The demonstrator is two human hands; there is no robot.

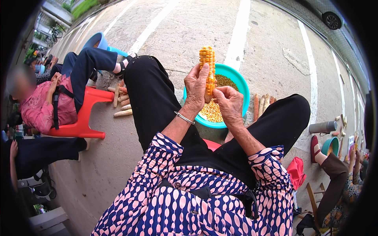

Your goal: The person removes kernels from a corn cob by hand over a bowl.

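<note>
An ear of dried yellow corn [207,59] stands nearly upright in my left hand [195,85], which is wrapped around its side. Its lower end is bare of kernels, with rows of kernels still on the upper part. My right hand [231,103] has its thumb and bent fingers at the lower kernels, touching the ear's edge; no separate thing shows in it. Below both hands sits a turquoise plastic basin [245,88] between my knees. Loose corn kernels [213,112] lie in it. My forearms and hands hide part of the basin.
Stripped corn cobs [124,100] lie left of my knee; more cobs [261,103] lie at the right. A person sits on a red plastic stool [94,97] at left, near a blue basin [102,41]. At right are a grey thermos bottle [322,127] and another person's green basin [330,144].
</note>
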